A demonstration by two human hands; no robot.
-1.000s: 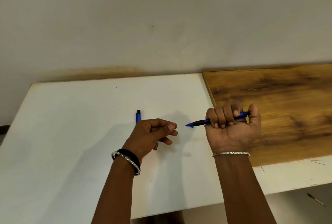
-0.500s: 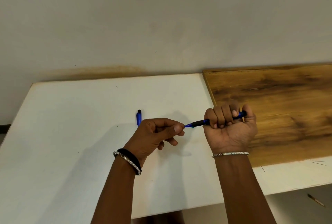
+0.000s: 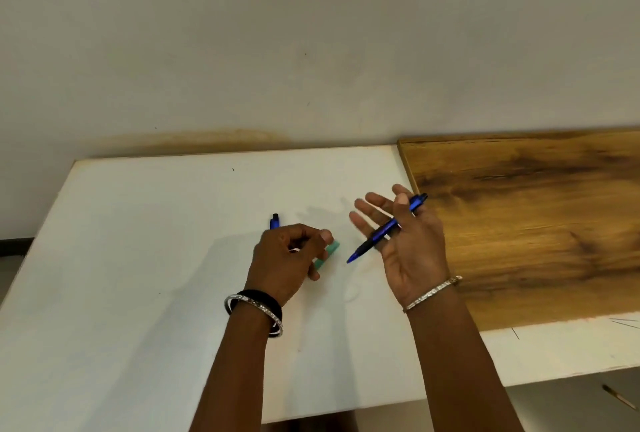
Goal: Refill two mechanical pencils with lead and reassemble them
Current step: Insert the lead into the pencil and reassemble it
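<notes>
Head view: right hand (image 3: 405, 241) newly opened.

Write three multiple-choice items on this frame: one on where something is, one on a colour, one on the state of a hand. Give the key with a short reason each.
1. Where does the second pencil lie?
A. On the white table beyond the left hand
B. On the wooden board
C. On the floor

2. What colour is the small case at the left hand's fingertips?
A. Red
B. Green
C. Yellow

3. How is the right hand holding the blue pencil?
A. In a closed fist
B. Palm up, fingers spread, the pencil lying across them
C. Not touching it

Key: 1 A, the second pencil shows on the white table just past the left hand. 2 B, the small case is green. 3 B, the right hand is open under the blue pencil, not a fist.
</notes>
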